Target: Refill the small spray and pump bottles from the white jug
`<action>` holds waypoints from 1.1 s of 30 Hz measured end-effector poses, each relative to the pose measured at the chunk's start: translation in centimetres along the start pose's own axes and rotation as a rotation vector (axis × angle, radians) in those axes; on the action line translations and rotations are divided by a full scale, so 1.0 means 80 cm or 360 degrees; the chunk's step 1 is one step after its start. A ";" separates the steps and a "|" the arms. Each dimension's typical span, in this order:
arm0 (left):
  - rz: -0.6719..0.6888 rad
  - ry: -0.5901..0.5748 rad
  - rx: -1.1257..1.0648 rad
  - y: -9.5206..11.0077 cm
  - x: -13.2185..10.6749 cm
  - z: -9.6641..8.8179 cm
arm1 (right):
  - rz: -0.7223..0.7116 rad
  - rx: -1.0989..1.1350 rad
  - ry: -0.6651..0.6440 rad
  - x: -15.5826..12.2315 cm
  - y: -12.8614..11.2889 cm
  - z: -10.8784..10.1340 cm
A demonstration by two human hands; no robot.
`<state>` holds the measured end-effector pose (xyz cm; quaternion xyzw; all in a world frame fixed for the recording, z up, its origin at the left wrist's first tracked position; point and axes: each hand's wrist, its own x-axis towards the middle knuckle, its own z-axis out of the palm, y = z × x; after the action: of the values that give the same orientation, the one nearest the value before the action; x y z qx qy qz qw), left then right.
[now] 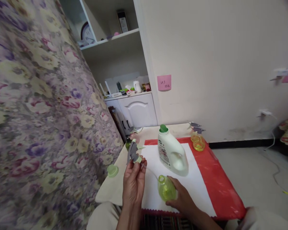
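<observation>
My left hand is closed around the collar of a grey and pale-green trigger spray head. Its thin clear dip tube slants down to the right, the end close to the bottle's mouth; I cannot tell whether it is inside. My right hand grips a yellow-green, see-through spray bottle, tilted with its open neck towards the left. Behind it stands a large pale-green jug with a handle, its mouth uncapped and showing a green spout. A light-green cap lies on the table's left side.
White paper and a red cloth cover much of the small table. At the back right stand spray bottles, one with yellow liquid. A dark green bottle is at the back left. A floral curtain hangs close on the left.
</observation>
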<state>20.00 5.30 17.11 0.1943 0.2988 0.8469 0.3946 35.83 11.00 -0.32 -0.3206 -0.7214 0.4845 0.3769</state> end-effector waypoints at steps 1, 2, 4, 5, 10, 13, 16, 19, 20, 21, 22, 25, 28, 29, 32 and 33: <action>0.0019 -0.0005 0.0016 -0.002 0.000 0.003 | 0.0002 -0.0004 -0.0002 0.000 0.001 0.000; 0.0024 -0.0007 0.0027 -0.005 0.000 0.005 | 0.0006 -0.0009 0.0001 0.000 0.001 0.000; 0.0007 -0.0005 0.0039 -0.009 0.000 0.006 | 0.0019 -0.0019 0.0014 0.000 0.001 0.000; -0.0003 -0.0001 0.0042 -0.010 0.001 0.007 | 0.0022 -0.0021 0.0022 0.000 0.001 0.000; 0.0049 0.0007 0.0019 -0.004 0.003 0.010 | 0.0040 -0.0021 0.0019 0.000 0.003 0.000; 0.0060 -0.0023 0.0003 0.000 0.003 0.015 | 0.0036 -0.0027 0.0020 0.001 0.003 0.001; 0.0039 -0.0030 -0.0001 -0.002 0.002 0.021 | 0.0037 -0.0032 0.0027 0.001 0.004 0.001; 0.0037 -0.0040 0.0004 -0.005 0.000 0.027 | 0.0033 -0.0033 0.0012 0.002 0.006 0.001; 0.0040 -0.0049 0.0009 -0.006 0.000 0.028 | 0.0027 -0.0034 0.0006 0.002 0.007 0.001; 0.0041 -0.0060 0.0019 -0.006 -0.001 0.029 | 0.0023 -0.0036 0.0002 0.002 0.007 0.001; 0.0046 -0.0069 0.0032 -0.007 -0.001 0.030 | 0.0022 -0.0037 0.0005 0.002 0.007 0.001; 0.0060 -0.0079 0.0078 -0.011 0.000 0.027 | 0.0018 -0.0041 0.0020 0.001 0.007 0.001; 0.0048 -0.0073 0.0127 -0.022 0.001 0.018 | -0.0009 -0.0035 0.0009 0.001 0.005 0.000; 0.0036 -0.0071 0.0144 -0.027 0.000 0.014 | -0.0015 -0.0037 0.0004 0.001 0.005 0.000; -0.0029 -0.0092 0.0235 -0.044 -0.004 -0.001 | -0.0003 -0.0058 -0.0012 0.002 0.004 0.000; -0.0061 -0.0110 0.0291 -0.050 -0.007 -0.007 | 0.0005 -0.0064 -0.0019 0.002 0.004 0.000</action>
<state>22.26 6.69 13.98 0.2528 0.3649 0.8011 0.4014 35.78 11.26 -0.56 -0.3263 -0.7328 0.4723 0.3654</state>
